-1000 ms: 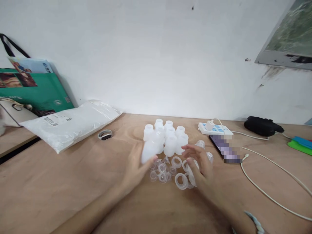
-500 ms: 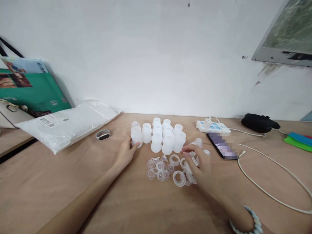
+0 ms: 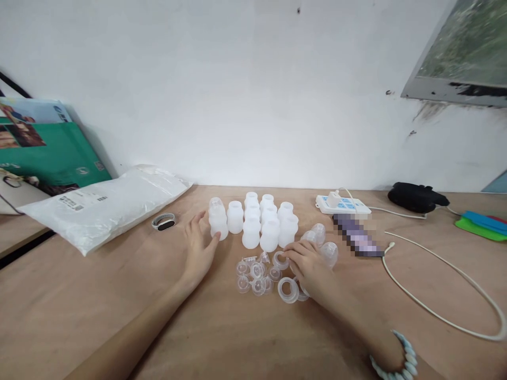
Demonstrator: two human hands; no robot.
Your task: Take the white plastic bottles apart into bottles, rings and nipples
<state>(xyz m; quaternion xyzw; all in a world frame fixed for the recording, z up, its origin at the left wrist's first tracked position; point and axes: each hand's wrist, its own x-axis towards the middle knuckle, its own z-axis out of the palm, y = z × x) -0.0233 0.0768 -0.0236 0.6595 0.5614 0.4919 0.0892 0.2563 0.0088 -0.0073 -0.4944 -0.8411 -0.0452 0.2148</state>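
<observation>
Several milky-white small plastic bottles stand upright in a close group. At their left is a bottle with a clear domed cap. My left hand is beside this capped bottle, fingers apart and holding nothing, with the thumb near its lower side. In front of the bottles lie clear nipples in a loose cluster. My right hand reaches over the clear collar rings, its fingers closed at the edge of a plastic ring. Another ring lies nearer me. Clear domed caps sit partly behind the right hand.
A white plastic mailer and a fitness band lie to the left. On the right are a power strip, a phone, a looped white cable and a black case. The wall stands behind.
My left hand has let go of the capped bottle and drawn slightly left, fingers spreading. My right hand has shifted left and lowered its fingertips to a ring. The view has turned slightly.
</observation>
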